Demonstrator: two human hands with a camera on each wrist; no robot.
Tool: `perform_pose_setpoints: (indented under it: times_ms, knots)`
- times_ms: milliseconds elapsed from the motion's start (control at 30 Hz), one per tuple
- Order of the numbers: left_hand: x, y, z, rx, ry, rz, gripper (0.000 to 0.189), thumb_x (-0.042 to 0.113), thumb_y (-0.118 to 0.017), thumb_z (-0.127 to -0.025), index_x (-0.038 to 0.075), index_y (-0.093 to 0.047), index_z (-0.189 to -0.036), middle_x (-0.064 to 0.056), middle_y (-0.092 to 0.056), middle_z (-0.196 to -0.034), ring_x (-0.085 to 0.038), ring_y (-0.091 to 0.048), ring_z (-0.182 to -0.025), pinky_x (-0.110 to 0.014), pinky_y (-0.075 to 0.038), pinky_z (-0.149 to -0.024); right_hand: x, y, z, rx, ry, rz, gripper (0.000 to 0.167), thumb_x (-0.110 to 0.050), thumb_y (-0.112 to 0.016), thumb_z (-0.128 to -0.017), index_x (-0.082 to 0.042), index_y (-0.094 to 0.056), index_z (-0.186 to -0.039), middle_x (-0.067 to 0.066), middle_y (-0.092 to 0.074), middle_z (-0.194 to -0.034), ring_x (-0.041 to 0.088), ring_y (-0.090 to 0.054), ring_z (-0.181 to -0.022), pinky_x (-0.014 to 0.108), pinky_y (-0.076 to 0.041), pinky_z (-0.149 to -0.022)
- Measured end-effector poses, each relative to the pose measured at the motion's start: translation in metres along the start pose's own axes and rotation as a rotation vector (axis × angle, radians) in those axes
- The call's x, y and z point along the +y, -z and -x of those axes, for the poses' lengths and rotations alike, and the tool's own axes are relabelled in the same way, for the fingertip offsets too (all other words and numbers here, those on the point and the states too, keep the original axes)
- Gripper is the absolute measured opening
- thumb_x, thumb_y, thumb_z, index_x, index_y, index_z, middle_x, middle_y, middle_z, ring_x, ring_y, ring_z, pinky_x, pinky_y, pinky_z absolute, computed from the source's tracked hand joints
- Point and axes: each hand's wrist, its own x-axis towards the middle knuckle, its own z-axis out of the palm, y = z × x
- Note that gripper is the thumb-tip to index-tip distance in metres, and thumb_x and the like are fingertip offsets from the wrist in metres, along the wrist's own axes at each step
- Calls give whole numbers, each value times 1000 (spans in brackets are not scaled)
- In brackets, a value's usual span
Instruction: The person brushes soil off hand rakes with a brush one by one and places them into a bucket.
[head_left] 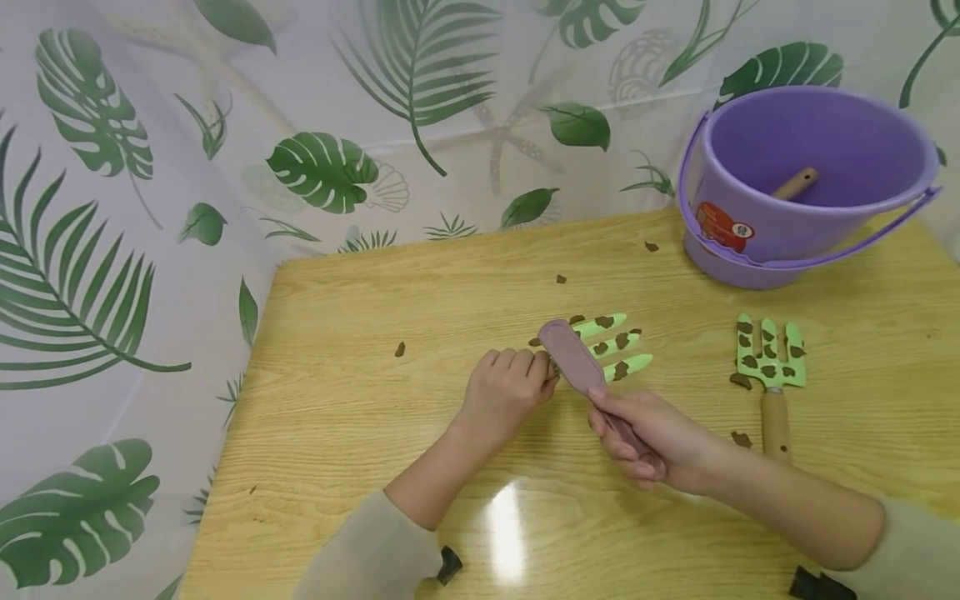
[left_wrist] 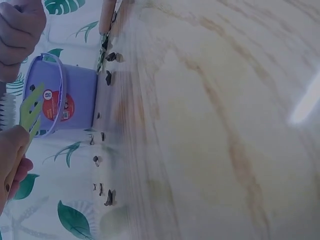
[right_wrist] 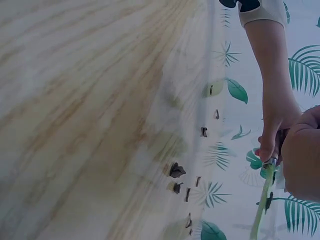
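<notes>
In the head view my left hand [head_left: 501, 390] grips the handle of a green garden fork [head_left: 628, 367], whose tines carry brown dirt-like patches. My right hand [head_left: 654, 435] holds a mauve brush [head_left: 570, 357] by its handle, its head over the base of the tines. White bristles [left_wrist: 7, 112] show in the left wrist view, facing the fork [left_wrist: 30, 115]; whether they touch it I cannot tell. Both tools are held above the table. In the right wrist view the fork [right_wrist: 262, 205] appears edge-on, with the left hand [right_wrist: 280, 117] behind the right hand [right_wrist: 305, 155].
A second green fork [head_left: 769, 358], spotted brown, lies on the wooden table [head_left: 337, 400] at right. Behind it stands a purple bucket [head_left: 795, 242] with a wooden handle [head_left: 795, 183] sticking up inside. Several brown bits [head_left: 400, 349] are scattered about. A leaf-patterned sheet [head_left: 465, 108] hangs behind.
</notes>
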Motion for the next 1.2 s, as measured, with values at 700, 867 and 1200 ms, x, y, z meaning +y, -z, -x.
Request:
perform_pose_setpoints:
  times_ms: [700, 867, 1200]
  knots:
    - [2, 1, 13, -46, 13, 163, 25, 32, -64, -88, 8, -65, -83, 2, -60, -68, -9, -55, -58, -19, -45, -54, 9, 5, 4, 192, -17, 30, 37, -39, -44, -100, -13, -52, -75, -8, -41, -51, 2, -36, -37, 16, -34, -34]
    - [2, 2, 13, -46, 14, 169, 27, 32, -61, -91, 7, -65, -83, 1, -60, -67, -10, -55, -58, -20, -45, -53, 8, 8, 6, 213, -29, 53, 38, -40, -43, -100, -13, -51, -74, -9, -42, -51, 2, -36, -37, 16, -33, -34]
    - [1, 5, 11, -57, 56, 200, 26, 32, -72, -84, 7, -65, -86, -1, -63, -71, -11, -58, -60, -19, -47, -55, -1, 19, 13, 238, 10, 71, 39, -41, -41, -101, -14, -51, -74, -9, -43, -51, 2, -37, -36, 16, -33, -34]
